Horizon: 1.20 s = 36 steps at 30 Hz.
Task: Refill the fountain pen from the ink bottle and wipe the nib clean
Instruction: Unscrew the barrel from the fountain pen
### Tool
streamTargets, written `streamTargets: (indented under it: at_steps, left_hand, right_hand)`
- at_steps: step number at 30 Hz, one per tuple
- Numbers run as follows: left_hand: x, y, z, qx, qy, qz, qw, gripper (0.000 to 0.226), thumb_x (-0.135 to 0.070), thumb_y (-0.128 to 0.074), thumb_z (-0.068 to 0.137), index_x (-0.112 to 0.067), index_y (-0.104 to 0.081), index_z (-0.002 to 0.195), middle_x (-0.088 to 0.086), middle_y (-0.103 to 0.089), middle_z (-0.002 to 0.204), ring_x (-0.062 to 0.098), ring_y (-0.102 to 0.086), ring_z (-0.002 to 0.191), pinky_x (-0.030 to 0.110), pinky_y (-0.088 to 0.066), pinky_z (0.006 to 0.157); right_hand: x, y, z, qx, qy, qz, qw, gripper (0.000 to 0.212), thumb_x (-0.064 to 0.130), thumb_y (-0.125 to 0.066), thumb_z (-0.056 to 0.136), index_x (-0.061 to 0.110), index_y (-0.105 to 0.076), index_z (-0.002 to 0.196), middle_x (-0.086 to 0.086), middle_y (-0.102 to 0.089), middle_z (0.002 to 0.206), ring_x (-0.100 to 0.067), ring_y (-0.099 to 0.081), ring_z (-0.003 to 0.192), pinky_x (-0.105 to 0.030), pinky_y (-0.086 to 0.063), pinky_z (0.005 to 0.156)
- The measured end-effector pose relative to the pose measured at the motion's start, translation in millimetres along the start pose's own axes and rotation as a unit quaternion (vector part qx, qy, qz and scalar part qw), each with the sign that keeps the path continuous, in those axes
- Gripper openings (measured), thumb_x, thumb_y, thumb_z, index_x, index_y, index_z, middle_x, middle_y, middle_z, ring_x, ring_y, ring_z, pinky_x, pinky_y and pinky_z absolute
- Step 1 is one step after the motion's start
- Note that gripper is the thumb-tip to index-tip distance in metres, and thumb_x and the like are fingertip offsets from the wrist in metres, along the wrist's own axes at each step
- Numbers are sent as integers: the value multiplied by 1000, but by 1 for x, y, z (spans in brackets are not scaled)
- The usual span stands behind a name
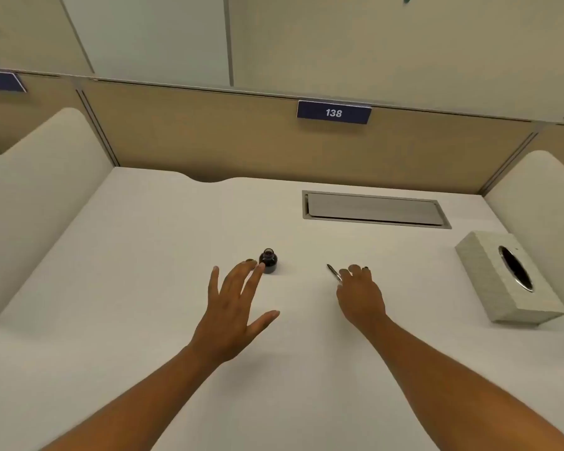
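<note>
Both forearms reach in from six o'clock; right hand (pixel 360 296) curls around the fountain pen (pixel 333 272), left hand (pixel 233 307) fingers splayed wide, tips beside the uncapped ink bottle (pixel 268 261) at its one o'clock; tissue box (pixel 505 275) at three o'clock

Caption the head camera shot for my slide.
Left hand reaches for the open ink bottle; right hand grips the pen.

A small dark ink bottle (pixel 268 260) stands upright near the middle of the frame, its mouth open and uncapped. Just left of it lies a small dark round thing, perhaps its cap (pixel 250 261), partly hidden. Right of centre, the slim silvery fountain pen (pixel 334 272) points toward the upper left, its rear end hidden.
</note>
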<state>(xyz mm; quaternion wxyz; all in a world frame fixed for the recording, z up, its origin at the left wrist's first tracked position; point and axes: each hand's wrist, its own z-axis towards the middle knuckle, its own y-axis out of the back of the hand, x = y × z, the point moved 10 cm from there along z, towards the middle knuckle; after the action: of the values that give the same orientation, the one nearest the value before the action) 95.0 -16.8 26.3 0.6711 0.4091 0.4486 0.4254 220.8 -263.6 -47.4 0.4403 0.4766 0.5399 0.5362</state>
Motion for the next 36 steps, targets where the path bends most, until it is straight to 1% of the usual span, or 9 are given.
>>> streamTargets:
  at_steps: [11, 14, 17, 19, 21, 24, 29, 33, 36]
  left_hand:
    - [-27, -34, 21, -29, 33, 16, 999, 86, -66, -45, 100, -12, -27, 164, 8, -33, 168, 25, -31, 157, 67, -17, 124]
    - [-35, -50, 23, -15, 62, -15, 998, 84, -68, -40, 101, -14, -27, 163, 6, -34, 168, 23, -31, 156, 63, -15, 126]
    - [-38, -62, 21, -8, 139, -82, 987, 77, -67, -45, 100, -20, -33, 161, -1, -42, 162, 17, -37, 151, 50, -22, 126]
    - [-35, -73, 16, 4, 255, -222, 941, 70, -63, -56, 96, -27, -43, 155, -11, -55, 148, 9, -50, 137, 40, -37, 116]
    - [-40, -87, 11, 12, 357, -390, 849, 58, -56, -66, 93, -31, -56, 144, -13, -70, 122, 7, -64, 117, 34, -52, 99]
    - [-58, -98, 13, 27, 404, -519, 753, 32, -40, -70, 96, -26, -73, 125, -5, -80, 98, 15, -72, 94, 32, -58, 82]
    - [-79, -96, 15, 53, 377, -559, 736, 15, -28, -73, 96, -19, -85, 96, 8, -80, 96, 15, -67, 81, 35, -55, 79]
    - [-83, -96, 10, 60, 376, -558, 738, 18, -28, -72, 97, -15, -84, 96, 6, -79, 92, 18, -69, 83, 35, -56, 78]
    - [-88, -98, 5, 67, 382, -575, 720, 19, -26, -68, 100, -15, -83, 102, 1, -78, 91, 15, -69, 84, 32, -55, 78]
  right_hand:
    - [-5, -26, 35, 27, 48, -6, 998, 28, -2, -47, 96, 14, -60, 115, -4, -67, 106, -24, -60, 107, -31, -42, 67]
    - [-7, -27, 25, 10, 38, 130, 991, 27, 4, -52, 93, 17, -65, 113, -1, -71, 97, -23, -59, 103, -34, -49, 69]
    - [-12, -19, -4, -1, -14, 344, 939, 20, 16, -65, 92, 22, -71, 110, 8, -74, 95, -14, -64, 96, -29, -54, 74]
    - [-12, -12, -27, 12, -50, 470, 881, 18, 17, -74, 89, 24, -74, 106, 12, -75, 92, -5, -70, 87, -22, -56, 77]
    - [-12, -7, -47, 37, -74, 549, 832, 20, 17, -79, 87, 28, -73, 103, 12, -76, 87, -4, -72, 79, -21, -59, 72]
    - [-13, -3, -70, 62, -84, 594, 798, 23, 19, -83, 84, 31, -73, 102, 13, -77, 86, -7, -73, 75, -27, -63, 68]
    - [-16, 3, -92, 81, -100, 637, 760, 27, 17, -88, 81, 27, -73, 101, 8, -78, 88, -12, -74, 76, -24, -62, 68]
    - [-12, 5, -103, 113, -97, 657, 739, 25, 17, -87, 82, 22, -73, 102, 1, -78, 89, -16, -76, 76, -23, -62, 70]
    - [-1, -4, -111, 206, -78, 648, 729, 12, 29, -68, 100, 19, -73, 105, -2, -80, 91, -24, -76, 80, -27, -56, 67]
